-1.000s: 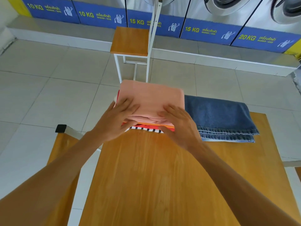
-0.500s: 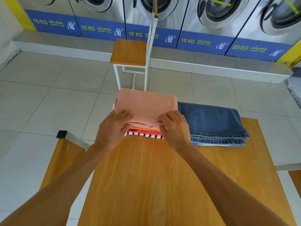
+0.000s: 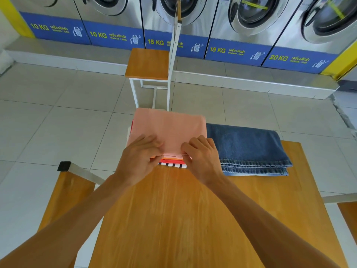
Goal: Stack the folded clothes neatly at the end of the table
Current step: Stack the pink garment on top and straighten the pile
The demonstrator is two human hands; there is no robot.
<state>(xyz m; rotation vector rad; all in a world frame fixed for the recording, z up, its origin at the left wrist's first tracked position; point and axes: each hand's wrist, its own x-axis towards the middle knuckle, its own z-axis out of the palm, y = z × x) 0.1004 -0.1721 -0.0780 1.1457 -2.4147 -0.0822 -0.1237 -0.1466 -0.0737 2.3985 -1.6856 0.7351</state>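
A folded peach garment [image 3: 170, 126] tops a stack at the far end of the wooden table [image 3: 193, 219]. Under it show orange, red and black-and-white striped folded clothes [image 3: 172, 164]. My left hand [image 3: 138, 157] pinches the peach garment's near edge on the left. At the right of that same edge, my right hand [image 3: 201, 157] grips it with curled fingers. Folded blue jeans [image 3: 247, 147] lie right beside the stack, touching it.
A white-framed wooden chair [image 3: 147, 62] stands just beyond the table's far end. Another chair [image 3: 65, 192] sits at the table's left, and part of one [image 3: 347, 211] at the right. Washing machines [image 3: 251, 20] line the back wall across the tiled floor.
Both hands slid back from lying flat on the peach garment to its near edge, where the fingers curled and took hold. My head tilted up, showing more of the washing machines.
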